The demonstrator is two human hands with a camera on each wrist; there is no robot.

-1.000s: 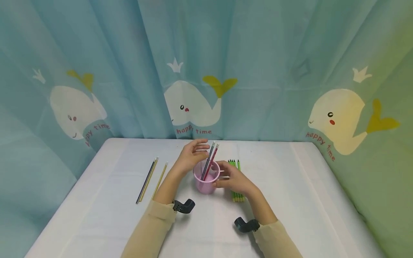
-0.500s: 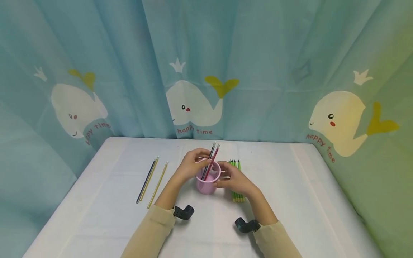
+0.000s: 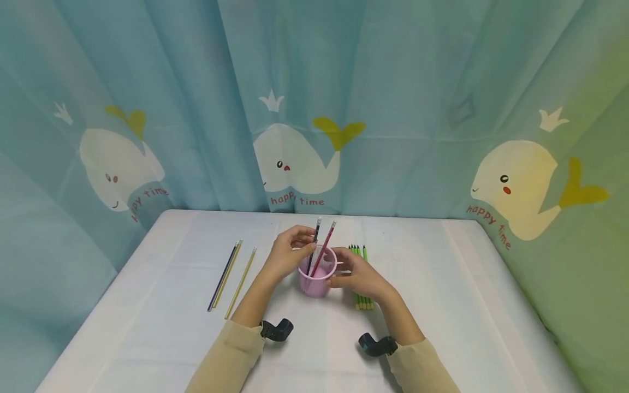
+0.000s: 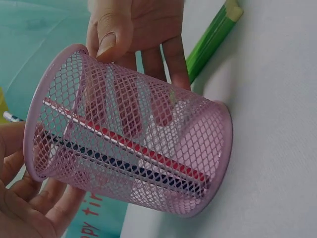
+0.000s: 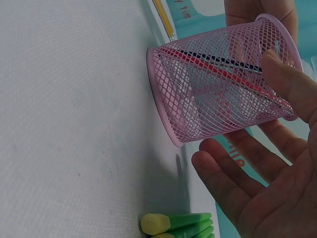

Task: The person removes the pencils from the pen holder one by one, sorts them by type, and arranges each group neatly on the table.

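Observation:
A pink mesh pencil cup (image 3: 314, 284) stands upright on the table. Inside it lean a red pencil (image 3: 323, 248) and a dark pencil (image 3: 310, 263), ends above the rim. My right hand (image 3: 361, 275) grips the cup's right side, its thumb (image 4: 110, 42) on the mesh and its fingers round the far side. At the left rim, my left hand (image 3: 286, 256) has its thumb and fingers about the upper part of the dark pencil, just below its end. Part of the left fingers is hidden behind the cup in the left wrist view.
Left of the cup lie a dark pencil (image 3: 221, 278) beside a yellow pencil (image 3: 229, 273), and another yellow pencil (image 3: 241, 283) apart from them. Several green pencils (image 3: 362, 303) lie side by side beyond the right hand. A curtain (image 3: 403, 164) hangs behind the table.
My left hand has come down to the cup's rim, then drawn slightly left. The dark pencil's top has swung left, away from the red one. The right hand stays on the cup.

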